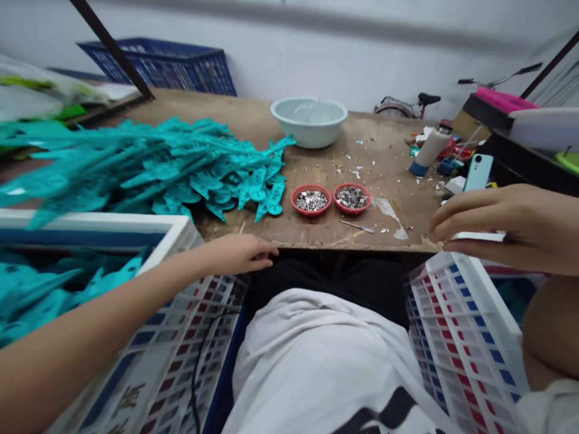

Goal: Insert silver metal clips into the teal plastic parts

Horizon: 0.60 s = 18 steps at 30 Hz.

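My left hand [246, 253] hovers at the table's front edge, beside the left white crate [178, 232]. Its fingers are loosely stretched, with nothing visible in them. Flat teal pointed pieces [181, 163] lie heaped beyond it, and more fill that crate. My right hand [511, 226] is above the right white crate [452, 283], its thumb and fingers apart. A white strip [479, 236] shows in that gap; I cannot tell whether it lies behind the hand. Two red baskets [311, 211] of small shiny metal pieces stand mid-table, near a thin-shafted tool [357, 226].
A pale blue basin [310, 123] sits at the back of the table [384, 163]. To the right are a bottle [429, 150], a light blue phone [478, 172] and clutter. A blue crate [181, 66] and a bicycle [414, 108] are behind. A black cable [195, 374] hangs beside the left crate.
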Each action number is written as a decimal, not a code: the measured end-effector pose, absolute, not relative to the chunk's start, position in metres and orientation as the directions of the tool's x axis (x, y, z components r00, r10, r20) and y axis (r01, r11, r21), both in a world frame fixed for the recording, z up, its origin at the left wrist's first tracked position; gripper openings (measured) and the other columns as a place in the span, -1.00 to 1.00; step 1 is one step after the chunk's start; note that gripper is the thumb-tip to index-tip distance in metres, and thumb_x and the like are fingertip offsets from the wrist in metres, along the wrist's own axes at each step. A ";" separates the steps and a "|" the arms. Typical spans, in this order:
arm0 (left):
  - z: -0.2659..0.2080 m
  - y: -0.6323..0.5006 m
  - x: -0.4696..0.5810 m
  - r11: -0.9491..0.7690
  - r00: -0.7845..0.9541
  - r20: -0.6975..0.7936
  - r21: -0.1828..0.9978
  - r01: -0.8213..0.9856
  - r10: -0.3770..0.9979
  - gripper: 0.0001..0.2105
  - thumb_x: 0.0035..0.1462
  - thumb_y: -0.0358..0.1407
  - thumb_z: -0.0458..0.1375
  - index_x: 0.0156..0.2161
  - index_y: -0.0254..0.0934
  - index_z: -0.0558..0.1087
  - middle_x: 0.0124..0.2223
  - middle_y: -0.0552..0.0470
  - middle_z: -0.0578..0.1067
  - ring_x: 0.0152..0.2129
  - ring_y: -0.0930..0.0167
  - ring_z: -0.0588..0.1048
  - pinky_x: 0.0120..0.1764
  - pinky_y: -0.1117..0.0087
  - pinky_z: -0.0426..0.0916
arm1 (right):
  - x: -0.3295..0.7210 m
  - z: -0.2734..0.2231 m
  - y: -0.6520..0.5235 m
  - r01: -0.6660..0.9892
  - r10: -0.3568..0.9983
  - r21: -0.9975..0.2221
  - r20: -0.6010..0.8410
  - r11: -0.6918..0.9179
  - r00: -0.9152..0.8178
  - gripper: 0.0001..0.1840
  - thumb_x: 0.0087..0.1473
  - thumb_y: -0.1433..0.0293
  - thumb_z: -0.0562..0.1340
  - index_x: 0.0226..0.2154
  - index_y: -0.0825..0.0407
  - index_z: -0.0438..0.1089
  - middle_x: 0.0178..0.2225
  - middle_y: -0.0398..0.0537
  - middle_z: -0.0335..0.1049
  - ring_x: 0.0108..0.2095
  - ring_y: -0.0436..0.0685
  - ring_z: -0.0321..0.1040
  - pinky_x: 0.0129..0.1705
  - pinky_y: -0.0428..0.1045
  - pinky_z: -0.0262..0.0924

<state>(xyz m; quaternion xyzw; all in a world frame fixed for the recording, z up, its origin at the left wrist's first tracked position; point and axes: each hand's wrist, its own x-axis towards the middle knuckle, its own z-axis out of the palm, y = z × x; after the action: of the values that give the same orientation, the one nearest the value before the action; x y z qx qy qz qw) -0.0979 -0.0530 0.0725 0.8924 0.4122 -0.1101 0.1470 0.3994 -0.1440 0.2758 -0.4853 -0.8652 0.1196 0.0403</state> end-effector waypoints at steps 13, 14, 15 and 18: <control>0.158 0.076 -0.125 -0.274 0.286 0.024 -0.220 0.936 0.958 -0.39 0.68 -0.02 0.35 0.64 -0.16 0.48 0.62 -0.31 0.55 0.53 -0.09 0.57 0.54 -0.31 0.55 | 0.335 0.166 -0.050 0.798 0.606 -0.333 -0.523 0.502 -0.599 -0.53 0.41 0.27 0.40 0.26 0.01 0.80 0.24 0.21 0.82 0.23 0.50 0.76 0.25 0.25 0.53; 0.162 0.093 -0.129 -0.229 0.246 0.049 -0.233 0.945 0.968 -0.37 0.65 0.00 0.41 0.63 -0.16 0.49 0.67 -0.30 0.49 0.56 -0.09 0.54 0.56 -0.35 0.53 | 0.332 0.150 -0.044 0.802 0.600 -0.340 -0.536 0.490 -0.594 -0.49 0.38 0.27 0.41 0.28 0.02 0.79 0.25 0.23 0.81 0.23 0.52 0.75 0.26 0.27 0.52; 0.165 0.108 -0.132 -0.193 0.213 0.058 -0.245 0.950 0.975 -0.36 0.63 0.00 0.44 0.62 -0.15 0.50 0.68 -0.28 0.47 0.56 -0.09 0.53 0.56 -0.37 0.54 | 0.331 0.135 -0.039 0.792 0.593 -0.367 -0.527 0.488 -0.609 -0.49 0.37 0.27 0.40 0.28 0.02 0.78 0.24 0.22 0.81 0.23 0.51 0.75 0.27 0.26 0.52; 0.159 0.143 -0.133 -0.126 0.140 0.030 -0.281 0.951 0.990 -0.40 0.61 -0.02 0.48 0.56 -0.17 0.56 0.61 -0.26 0.55 0.49 -0.06 0.60 0.51 -0.33 0.62 | 0.335 0.098 -0.032 0.795 0.564 -0.370 -0.565 0.480 -0.603 -0.38 0.25 0.31 0.47 0.34 -0.03 0.79 0.26 0.17 0.83 0.24 0.51 0.79 0.25 0.25 0.58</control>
<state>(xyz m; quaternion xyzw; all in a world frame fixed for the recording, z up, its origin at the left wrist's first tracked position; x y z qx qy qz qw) -0.1326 0.1426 0.1590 0.7458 0.6507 -0.0817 -0.1170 0.3345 -0.0322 0.0976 -0.4046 -0.8398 0.3100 -0.1868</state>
